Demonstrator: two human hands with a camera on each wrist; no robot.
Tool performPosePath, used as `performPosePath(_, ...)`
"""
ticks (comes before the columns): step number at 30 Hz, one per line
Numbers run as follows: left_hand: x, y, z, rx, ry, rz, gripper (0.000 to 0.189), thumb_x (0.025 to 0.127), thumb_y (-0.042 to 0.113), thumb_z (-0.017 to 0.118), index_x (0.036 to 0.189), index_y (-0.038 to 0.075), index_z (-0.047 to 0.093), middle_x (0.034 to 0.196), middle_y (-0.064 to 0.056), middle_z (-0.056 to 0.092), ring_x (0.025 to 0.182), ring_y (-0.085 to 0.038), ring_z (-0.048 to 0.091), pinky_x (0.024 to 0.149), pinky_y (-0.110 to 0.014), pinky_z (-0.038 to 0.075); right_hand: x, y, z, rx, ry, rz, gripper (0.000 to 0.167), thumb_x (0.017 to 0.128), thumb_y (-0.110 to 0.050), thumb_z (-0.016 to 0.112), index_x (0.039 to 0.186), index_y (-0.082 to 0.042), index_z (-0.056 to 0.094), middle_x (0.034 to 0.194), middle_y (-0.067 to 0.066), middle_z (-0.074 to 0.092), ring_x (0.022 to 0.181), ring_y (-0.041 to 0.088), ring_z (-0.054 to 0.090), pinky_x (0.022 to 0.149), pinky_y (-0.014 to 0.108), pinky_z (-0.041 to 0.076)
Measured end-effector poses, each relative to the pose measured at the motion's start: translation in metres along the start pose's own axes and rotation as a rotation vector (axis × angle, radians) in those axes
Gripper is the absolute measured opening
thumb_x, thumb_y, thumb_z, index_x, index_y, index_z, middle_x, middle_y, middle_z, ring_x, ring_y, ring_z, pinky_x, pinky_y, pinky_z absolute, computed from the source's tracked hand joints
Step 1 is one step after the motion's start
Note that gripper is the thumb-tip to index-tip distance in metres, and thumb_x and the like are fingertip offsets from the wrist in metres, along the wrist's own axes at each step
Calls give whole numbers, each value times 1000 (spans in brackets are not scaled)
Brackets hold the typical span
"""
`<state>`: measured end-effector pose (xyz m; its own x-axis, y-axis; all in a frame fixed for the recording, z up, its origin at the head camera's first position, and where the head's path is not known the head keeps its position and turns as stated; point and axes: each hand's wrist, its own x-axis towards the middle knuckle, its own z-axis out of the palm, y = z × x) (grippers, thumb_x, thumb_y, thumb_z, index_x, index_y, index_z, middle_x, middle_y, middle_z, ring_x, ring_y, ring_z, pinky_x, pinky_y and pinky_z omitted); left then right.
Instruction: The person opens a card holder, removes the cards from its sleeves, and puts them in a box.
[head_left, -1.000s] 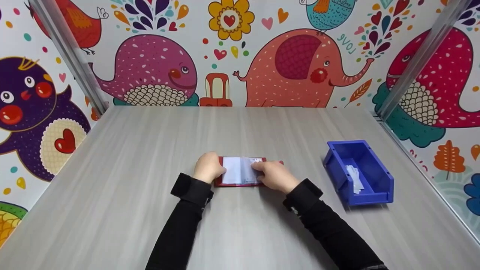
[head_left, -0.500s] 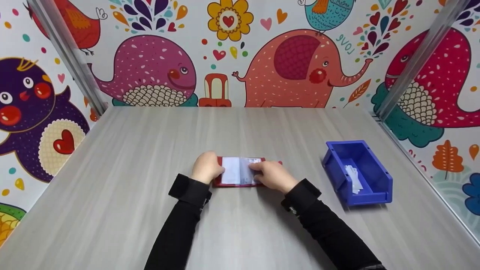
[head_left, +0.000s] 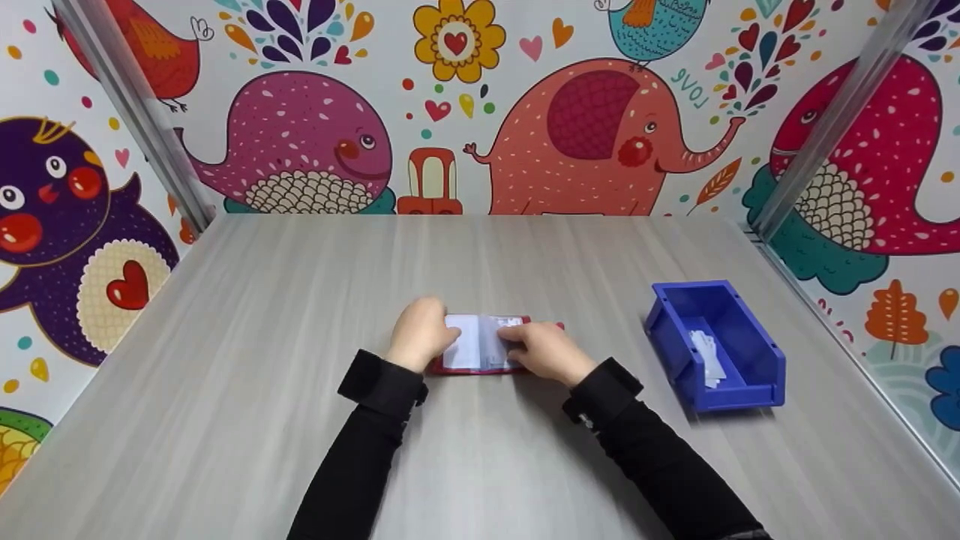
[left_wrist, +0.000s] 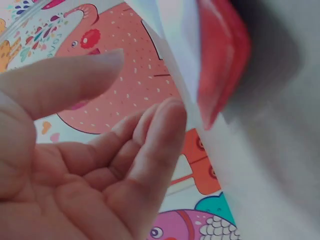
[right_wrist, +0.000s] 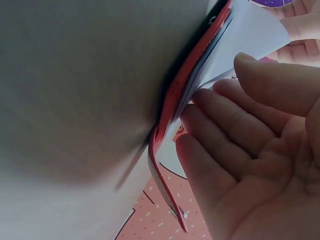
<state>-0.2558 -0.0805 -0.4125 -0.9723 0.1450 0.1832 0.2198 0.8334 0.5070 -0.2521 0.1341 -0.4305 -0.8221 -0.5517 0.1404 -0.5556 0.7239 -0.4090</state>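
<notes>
A small red card holder [head_left: 472, 371] lies spread flat on the table, with a white page [head_left: 465, 349] on its left and a clear sleeve [head_left: 490, 346] on its right. My left hand [head_left: 421, 330] is at the left edge, thumb over the white page; in the left wrist view its thumb and fingers stand apart with nothing between them. My right hand [head_left: 553, 349] is at the right edge. In the right wrist view, its fingertips [right_wrist: 197, 110] are against the page edges, or very close, and the thumb is raised near a lifted page [right_wrist: 250, 32].
A blue bin [head_left: 742, 395] stands to the right, holding several white strips or cards [head_left: 707, 358]. From the holder's right end sticks out a strap [right_wrist: 167, 195]. Patterned walls [head_left: 450, 97] with metal posts [head_left: 139, 112] bound the table [head_left: 480, 255] at the back and sides.
My left hand has shifted slightly right and away from me, and its thumb reaches further over the white page. The right hand and the bin stay nearly where they were.
</notes>
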Motion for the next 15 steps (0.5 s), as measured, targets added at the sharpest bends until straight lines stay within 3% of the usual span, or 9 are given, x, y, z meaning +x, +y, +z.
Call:
performPosePath(4, -4, 8, 0, -28, -46, 36, 24, 77, 11, 78, 88, -7, 66, 86, -16, 66, 84, -35, 63, 79, -46, 50, 0, -1, 0, 1, -6, 3, 36, 84, 2, 67, 119, -4, 70, 105, 14, 70, 84, 24, 61, 79, 43, 51)
performPosePath(15, -9, 22, 8, -43, -154, 140, 32, 75, 15, 82, 90, -8, 66, 85, -14, 65, 78, -32, 61, 75, -44, 50, -1, 1, -1, 12, -13, -2, 37, 84, 3, 67, 120, -2, 70, 108, 16, 70, 88, 25, 63, 80, 43, 52)
